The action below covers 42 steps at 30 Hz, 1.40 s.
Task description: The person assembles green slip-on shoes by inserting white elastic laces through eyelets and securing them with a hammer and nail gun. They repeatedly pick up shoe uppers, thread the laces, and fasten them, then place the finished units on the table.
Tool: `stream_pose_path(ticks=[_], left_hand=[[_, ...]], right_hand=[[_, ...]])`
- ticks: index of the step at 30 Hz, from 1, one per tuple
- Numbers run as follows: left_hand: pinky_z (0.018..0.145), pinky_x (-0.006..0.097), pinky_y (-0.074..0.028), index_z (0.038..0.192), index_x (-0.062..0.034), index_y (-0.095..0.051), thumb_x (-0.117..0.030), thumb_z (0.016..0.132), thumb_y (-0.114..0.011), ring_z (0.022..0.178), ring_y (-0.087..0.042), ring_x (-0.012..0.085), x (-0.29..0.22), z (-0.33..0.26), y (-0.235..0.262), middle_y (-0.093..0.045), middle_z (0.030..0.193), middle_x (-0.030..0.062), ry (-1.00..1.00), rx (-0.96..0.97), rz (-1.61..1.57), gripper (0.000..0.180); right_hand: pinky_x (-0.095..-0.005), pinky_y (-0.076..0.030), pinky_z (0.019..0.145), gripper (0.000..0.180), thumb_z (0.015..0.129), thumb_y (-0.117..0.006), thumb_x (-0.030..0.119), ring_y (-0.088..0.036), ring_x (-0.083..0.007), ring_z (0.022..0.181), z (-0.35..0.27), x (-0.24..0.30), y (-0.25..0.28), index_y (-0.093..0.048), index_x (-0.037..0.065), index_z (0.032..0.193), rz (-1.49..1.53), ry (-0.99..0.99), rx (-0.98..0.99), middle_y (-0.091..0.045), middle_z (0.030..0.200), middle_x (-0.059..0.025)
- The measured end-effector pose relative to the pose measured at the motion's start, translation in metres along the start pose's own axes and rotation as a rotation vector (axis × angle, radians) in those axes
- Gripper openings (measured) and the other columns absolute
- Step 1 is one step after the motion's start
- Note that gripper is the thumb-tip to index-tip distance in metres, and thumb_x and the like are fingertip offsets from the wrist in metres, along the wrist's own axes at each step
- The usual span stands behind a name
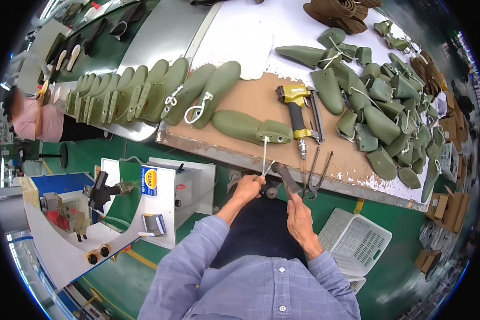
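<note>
Left hand: the left hand (249,188) is closed on a white cord (265,156), pinched just off the table edge, likely to keep it drawn straight.
Cord's other end: at a hole in 1 olive-green shoe last (239,126), lying on its side near the front edge, seemingly so the hole stays within reach.
Right hand: the right hand (300,217) is wrapped around a hand tool (287,180) with a dark upper end; I cannot tell its exact kind. It points up toward the cord, near the left hand.
Pincers: the steel pincers (316,182) lie at the edge, just beside the right hand, handles on the table, probably for easy pick-up.
Pneumatic nailer: the yellow-and-black nailer (297,104) rests beyond the pincers, its air fitting toward the person, perhaps to suit the hose.
Last row: the standing lasts (157,93) lean close together at left, perhaps to save room; 2 show white loops.
Last pile: the heaped lasts (381,122) lie loosely at right, apart from the row.
</note>
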State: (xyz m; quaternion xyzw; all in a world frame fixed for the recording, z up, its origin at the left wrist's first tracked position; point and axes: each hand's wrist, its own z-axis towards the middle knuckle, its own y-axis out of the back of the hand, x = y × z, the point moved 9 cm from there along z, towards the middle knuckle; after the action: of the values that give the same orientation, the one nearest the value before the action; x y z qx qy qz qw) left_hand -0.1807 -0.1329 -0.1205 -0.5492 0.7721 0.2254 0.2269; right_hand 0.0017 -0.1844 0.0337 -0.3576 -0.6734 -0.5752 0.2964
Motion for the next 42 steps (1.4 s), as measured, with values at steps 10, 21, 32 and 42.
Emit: stream_pose_path(ticks=[10,21,32,42], left_hand=[[0.065,0.035,-0.056,0.099,0.0016,-0.074,-0.036,0.099,-0.059,0.066,-0.066,0.0193,0.004,0.006,-0.005,-0.066,0.074,0.0090,-0.071,-0.027,0.044,0.041],[0.064,0.036,-0.056,0.094,0.0035,-0.070,-0.032,0.099,-0.060,0.064,-0.064,0.0192,0.012,0.014,-0.008,-0.065,0.072,0.0090,0.005,0.073,-0.137,0.037],[0.088,0.046,-0.053,0.091,-0.0004,-0.077,-0.036,0.095,-0.060,0.092,-0.071,0.0400,-0.012,-0.002,0.006,-0.075,0.091,0.0217,-0.155,-0.189,0.172,0.040],[0.086,0.047,-0.053,0.089,-0.0032,-0.077,-0.039,0.095,-0.059,0.088,-0.072,0.0386,-0.020,-0.004,0.012,-0.074,0.082,0.0203,-0.117,-0.179,0.293,0.040]], right_hand=[[-0.0477,-0.055,0.073,0.039,0.102,-0.059,0.013,-0.067,-0.0486,0.084,0.020,-0.016,-0.022,-0.056,0.008,0.141,-0.027,-0.055,0.037,-0.068,0.091,-0.0268],[-0.0481,-0.054,0.072,0.045,0.100,-0.061,0.012,-0.067,-0.0481,0.085,0.019,-0.034,-0.026,-0.054,0.011,0.144,-0.089,-0.080,0.050,-0.069,0.092,-0.0273],[-0.0393,-0.053,0.067,0.040,0.102,-0.057,0.011,-0.071,-0.0364,0.075,0.013,-0.044,-0.020,-0.057,0.010,0.143,-0.130,-0.038,0.039,-0.068,0.083,-0.0241],[-0.0468,-0.056,0.080,0.044,0.098,-0.056,0.004,-0.069,-0.0446,0.096,0.023,-0.005,-0.018,-0.057,0.011,0.142,-0.114,0.024,0.088,-0.070,0.108,-0.0261]])
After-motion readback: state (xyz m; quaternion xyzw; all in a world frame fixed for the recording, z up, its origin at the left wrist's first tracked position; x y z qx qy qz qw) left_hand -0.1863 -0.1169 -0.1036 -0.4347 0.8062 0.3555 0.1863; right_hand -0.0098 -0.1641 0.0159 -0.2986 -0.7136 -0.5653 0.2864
